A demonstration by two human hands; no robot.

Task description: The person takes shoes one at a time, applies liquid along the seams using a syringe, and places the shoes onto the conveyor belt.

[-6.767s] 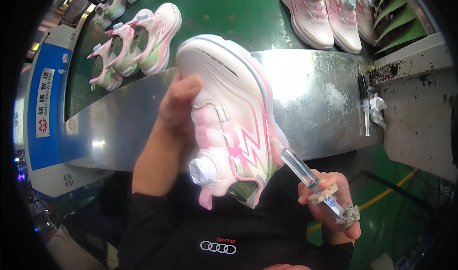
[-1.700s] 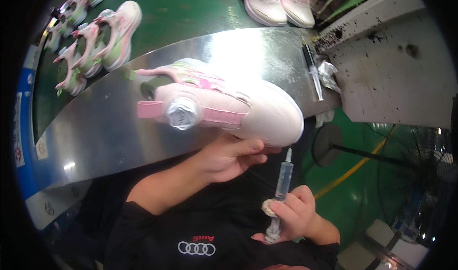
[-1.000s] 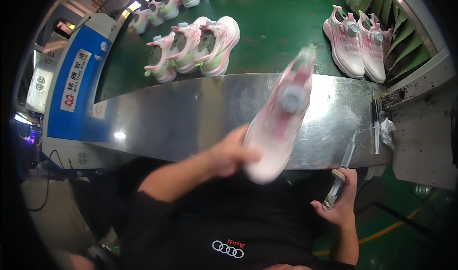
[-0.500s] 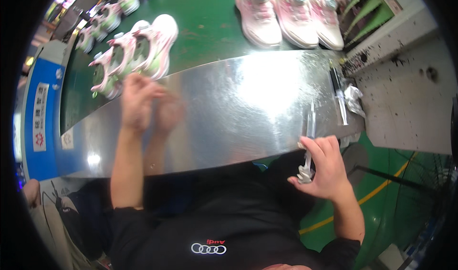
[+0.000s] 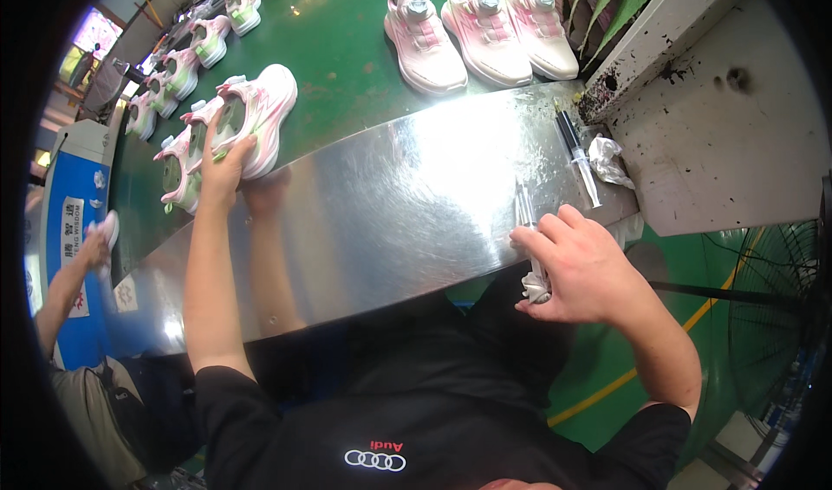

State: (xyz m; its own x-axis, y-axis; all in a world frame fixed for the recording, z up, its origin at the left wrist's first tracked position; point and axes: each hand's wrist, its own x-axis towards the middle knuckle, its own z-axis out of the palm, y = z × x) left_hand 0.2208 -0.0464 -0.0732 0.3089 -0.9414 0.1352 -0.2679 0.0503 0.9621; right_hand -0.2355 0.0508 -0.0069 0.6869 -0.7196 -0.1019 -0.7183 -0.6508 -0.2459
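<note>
My left hand (image 5: 224,169) is closed on the heel and collar of a pink-and-white sneaker (image 5: 276,100), at the front end of a tight group. Pressed up beside it are more sneakers of the same kind (image 5: 178,171), with pale green inside. Over the front edge of the metal ledge, my right hand (image 5: 594,269) grips a clear syringe (image 5: 525,211), its slim end pointing away from me. Crumpled white tissue (image 5: 536,288) sits at the syringe's near end, between my thumb and fingers; the fingers partly cover the barrel.
A dark-filled syringe (image 5: 574,148) and a wad of white tissue (image 5: 610,161) lie at the ledge's right end. Three pink sneakers (image 5: 490,44) stand on the green surface (image 5: 338,48). Several more line the far left. Another person's hand (image 5: 94,249) holds a shoe. A fan (image 5: 776,295) stands right.
My left hand has come down onto the front sneaker and closed on it. The right hand still holds its syringe. The view has shifted, and another person's hand with a shoe has appeared at left.
</note>
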